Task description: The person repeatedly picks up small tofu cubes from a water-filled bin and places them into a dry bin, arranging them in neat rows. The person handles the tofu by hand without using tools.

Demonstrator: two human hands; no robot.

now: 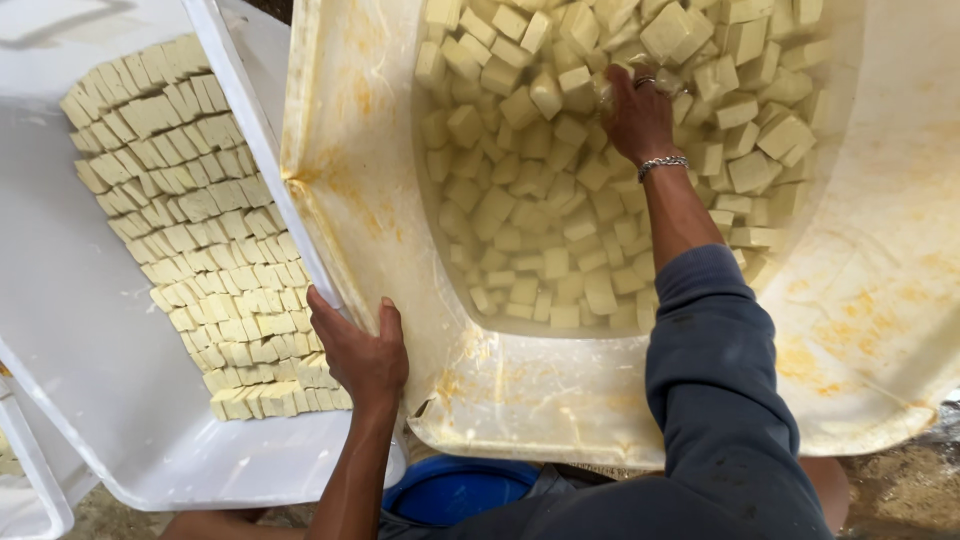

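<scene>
1. The right hand [638,112] reaches down into the big stained white tub [360,150], its fingers dipped among the floating pale yellow cubes [520,210]; whether they are closed on a cube I cannot tell, since the fingertips are lost among the pieces.
2. A ring and a chain bracelet [662,164] show on that hand and wrist, and a dark blue sleeve [715,360] covers the arm from the forearm back.
3. The cubes crowd the water from wall to wall (hardly any open water shows between them), so the hand has little free room to move sideways.
4. The left hand [358,350] rests on the tub's near-left rim, fingers spread flat and clamped on nothing, right where the rim meets the edge of the white tray [80,330].
5. In the tray, rows of cut blocks [200,220] lie packed in a diagonal band; the tray's left part is bare.
6. A blue bucket [455,490] sits below the tub's near edge.
</scene>
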